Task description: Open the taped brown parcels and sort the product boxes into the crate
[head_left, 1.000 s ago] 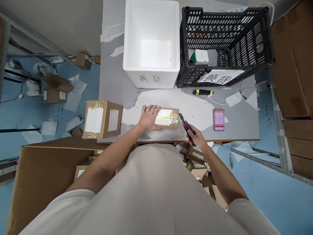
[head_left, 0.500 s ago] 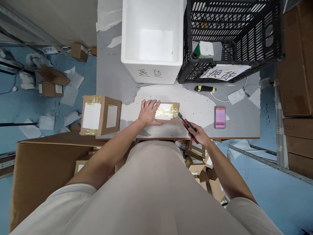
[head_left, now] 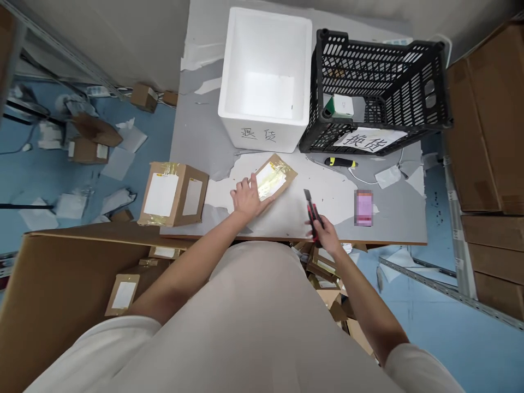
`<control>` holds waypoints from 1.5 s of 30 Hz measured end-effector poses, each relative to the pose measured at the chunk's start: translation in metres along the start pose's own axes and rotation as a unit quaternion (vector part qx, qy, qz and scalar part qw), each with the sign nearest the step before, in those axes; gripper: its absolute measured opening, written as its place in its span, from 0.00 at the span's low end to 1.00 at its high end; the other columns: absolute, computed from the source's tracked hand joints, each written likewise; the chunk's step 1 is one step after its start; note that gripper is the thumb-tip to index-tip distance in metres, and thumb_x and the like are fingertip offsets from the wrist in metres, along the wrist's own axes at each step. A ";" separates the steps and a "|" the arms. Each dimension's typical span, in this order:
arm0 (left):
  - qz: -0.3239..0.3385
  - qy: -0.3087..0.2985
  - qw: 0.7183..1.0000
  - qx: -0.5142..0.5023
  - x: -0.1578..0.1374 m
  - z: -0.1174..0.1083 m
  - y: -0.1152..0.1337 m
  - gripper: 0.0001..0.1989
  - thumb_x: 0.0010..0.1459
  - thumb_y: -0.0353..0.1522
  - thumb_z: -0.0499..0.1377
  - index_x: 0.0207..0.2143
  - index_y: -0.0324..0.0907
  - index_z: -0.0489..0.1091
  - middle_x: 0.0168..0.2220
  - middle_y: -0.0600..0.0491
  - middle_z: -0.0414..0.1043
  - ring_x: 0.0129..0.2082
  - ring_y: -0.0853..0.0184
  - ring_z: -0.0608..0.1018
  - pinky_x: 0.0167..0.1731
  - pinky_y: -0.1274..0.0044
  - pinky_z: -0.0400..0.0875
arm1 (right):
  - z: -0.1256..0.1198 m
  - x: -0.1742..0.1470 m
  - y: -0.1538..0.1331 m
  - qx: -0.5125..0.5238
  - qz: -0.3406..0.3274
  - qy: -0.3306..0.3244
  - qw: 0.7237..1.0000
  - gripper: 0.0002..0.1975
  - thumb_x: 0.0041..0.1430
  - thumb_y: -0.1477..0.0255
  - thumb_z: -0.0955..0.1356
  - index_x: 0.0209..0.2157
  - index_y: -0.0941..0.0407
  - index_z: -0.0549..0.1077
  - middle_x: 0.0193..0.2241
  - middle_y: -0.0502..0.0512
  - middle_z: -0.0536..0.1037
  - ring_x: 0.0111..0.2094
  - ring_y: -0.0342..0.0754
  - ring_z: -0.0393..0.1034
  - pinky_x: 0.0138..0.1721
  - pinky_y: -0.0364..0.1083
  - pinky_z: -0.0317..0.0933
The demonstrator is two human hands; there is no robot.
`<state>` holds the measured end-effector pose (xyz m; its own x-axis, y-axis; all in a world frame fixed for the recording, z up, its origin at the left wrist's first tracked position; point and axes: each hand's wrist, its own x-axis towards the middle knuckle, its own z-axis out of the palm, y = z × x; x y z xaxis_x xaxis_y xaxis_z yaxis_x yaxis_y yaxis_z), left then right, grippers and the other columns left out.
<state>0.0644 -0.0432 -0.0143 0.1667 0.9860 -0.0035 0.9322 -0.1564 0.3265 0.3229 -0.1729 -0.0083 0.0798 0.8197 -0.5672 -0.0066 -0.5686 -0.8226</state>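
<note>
My left hand (head_left: 246,197) grips the near left end of a small taped cardboard box (head_left: 273,177), its fingers over the top and thumb along the near side. The box is turned at a slant on the table, with a white label and shiny clear tape on its upper face. My right hand (head_left: 325,232) is closed around a red and black utility knife (head_left: 314,217), whose dark blade points away from me, to the right of the box and apart from it. A larger taped cardboard box (head_left: 174,194) with white labels stands to the left.
Behind the small box stand a white foam bin (head_left: 262,134) and a black plastic crate (head_left: 370,123) holding a green and white box. A yellow and black tool (head_left: 340,162) and a pixelated phone (head_left: 363,208) lie at the right. Below the table's left edge is a big open carton (head_left: 82,245).
The small box has swung from level to slanted, its right end now farther from me, with my left hand still on it. My right hand has drawn the knife away from the box's end.
</note>
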 end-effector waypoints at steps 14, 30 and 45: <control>-0.014 -0.096 0.985 -0.139 -0.041 -0.010 -0.020 0.37 0.57 0.40 0.55 0.65 0.41 0.46 0.50 0.42 0.63 0.49 0.55 0.70 0.47 0.65 0.68 | 0.085 0.019 -0.009 0.043 -0.010 0.030 0.999 0.25 0.54 0.50 0.64 0.46 0.54 0.62 0.21 0.45 0.70 0.21 0.42 0.67 0.21 0.42 0.66; -0.152 -0.120 0.979 -0.068 0.018 -0.030 -0.050 0.31 0.45 0.51 0.61 0.45 0.41 0.62 0.31 0.48 0.72 0.34 0.54 0.76 0.34 0.66 0.71 | 0.077 0.045 -0.016 0.245 -0.071 0.130 0.958 0.21 0.52 0.53 0.68 0.42 0.50 0.61 0.45 0.54 0.76 0.47 0.48 0.73 0.46 0.51 0.68; 0.158 -0.110 0.981 0.001 -0.007 -0.019 -0.044 0.52 0.45 0.53 0.59 0.64 0.35 0.46 0.65 0.36 0.45 0.65 0.44 0.47 0.61 0.53 0.39 | 0.019 0.032 -0.018 -0.043 -0.009 0.007 0.999 0.25 0.52 0.50 0.66 0.42 0.55 0.65 0.27 0.48 0.73 0.16 0.39 0.64 0.17 0.41 0.60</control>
<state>0.0162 -0.0421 -0.0111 0.5135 0.8514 -0.1067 0.8229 -0.4535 0.3422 0.3066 -0.1355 -0.0123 0.0929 0.8289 -0.5516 0.0810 -0.5585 -0.8256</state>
